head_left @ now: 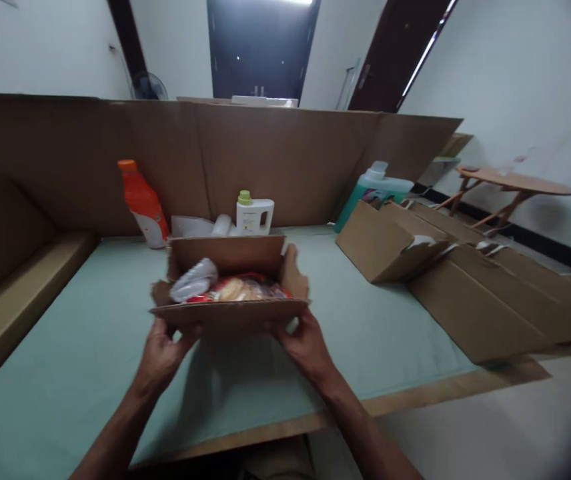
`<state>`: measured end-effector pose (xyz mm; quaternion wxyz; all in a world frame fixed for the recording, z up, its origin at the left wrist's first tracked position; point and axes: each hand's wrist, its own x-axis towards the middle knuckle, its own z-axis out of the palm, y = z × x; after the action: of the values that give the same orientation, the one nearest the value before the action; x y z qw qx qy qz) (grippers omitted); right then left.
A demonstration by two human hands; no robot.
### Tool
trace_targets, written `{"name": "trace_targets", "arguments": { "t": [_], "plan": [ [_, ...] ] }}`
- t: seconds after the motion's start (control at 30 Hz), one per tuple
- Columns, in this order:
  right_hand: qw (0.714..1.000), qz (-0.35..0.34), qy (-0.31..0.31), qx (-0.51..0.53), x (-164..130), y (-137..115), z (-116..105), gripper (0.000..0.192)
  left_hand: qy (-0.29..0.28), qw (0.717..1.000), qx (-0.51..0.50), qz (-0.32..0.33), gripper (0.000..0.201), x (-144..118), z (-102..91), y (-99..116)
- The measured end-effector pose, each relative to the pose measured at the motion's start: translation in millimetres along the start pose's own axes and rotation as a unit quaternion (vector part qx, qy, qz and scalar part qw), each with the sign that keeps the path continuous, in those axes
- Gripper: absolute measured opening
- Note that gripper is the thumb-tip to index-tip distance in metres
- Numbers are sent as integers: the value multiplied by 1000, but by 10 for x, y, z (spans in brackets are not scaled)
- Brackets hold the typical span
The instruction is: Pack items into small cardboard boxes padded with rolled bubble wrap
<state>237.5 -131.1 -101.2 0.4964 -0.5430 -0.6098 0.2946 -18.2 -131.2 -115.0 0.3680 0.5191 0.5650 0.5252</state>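
Open cardboard box point(230, 312): small, brown, flaps up; held between both hands just above the desk point(90, 320), near its front edge. The near wall faces the person.

Left hand point(163, 353): grasping the box at its near left lower corner, fingers curled under the front wall, thumb on its face.

Right hand point(305, 343): grasping the box at its near right lower corner, fingers under the base, thumb up against the front wall.

Contents, just beyond the fingers of both hands: a white crumpled plastic item point(193, 280) toward the left-hand side; a clear packet with red print point(245, 290) holding pale round pieces, from the middle toward the right-hand side. What the pieces are cannot be told.

Desk: pale green top with a wooden front edge, below and around both hands.

Beyond the box, farther from the hands: a white jug with a green cap point(253, 213), with white rolled items point(200, 227) just beside it toward the left-hand side. Farther toward the left hand, an orange bottle point(143, 203), leaning.

Well off to the right hand's side: a teal jug with a clear cap point(373, 187); several flattened and folded cardboard boxes point(465, 280) lying on the desk.

Behind everything: a tall cardboard sheet point(265, 160) standing along the desk's far edge.
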Motion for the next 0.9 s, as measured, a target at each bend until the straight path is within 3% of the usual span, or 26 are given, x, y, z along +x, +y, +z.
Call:
{"name": "trace_targets", "arguments": {
  "t": [0.1,0.17,0.27,0.43,0.53,0.63,0.73,0.8,0.9],
  "plan": [
    [994,29,57,-87,-278,236,-356,44,-83,994,-62,-17,74,-43,344,-70],
    [989,45,76,-120,-506,382,-507,43,-125,990,-59,-7,69,-119,465,-129],
    [985,63,87,-132,-763,501,-547,47,-156,987,-28,-10,64,-302,488,-191],
    [989,45,86,-112,-857,499,-469,66,-137,989,-4,-53,62,-600,448,-303],
    [985,33,109,-127,-866,600,-591,73,-159,986,21,-38,60,-585,642,-371],
    [965,56,194,-171,-963,824,-951,57,-192,981,15,31,48,-466,1163,-344],
    [932,101,271,-220,-1137,1024,-1488,46,-276,955,-7,108,48,-342,1978,-195],
    [904,125,324,-249,-1265,1096,-1840,51,-371,917,-13,142,60,-296,2593,-64],
    [877,141,382,-255,-1420,1165,-2203,67,-421,897,11,132,92,-335,3415,87]
  ]
}}
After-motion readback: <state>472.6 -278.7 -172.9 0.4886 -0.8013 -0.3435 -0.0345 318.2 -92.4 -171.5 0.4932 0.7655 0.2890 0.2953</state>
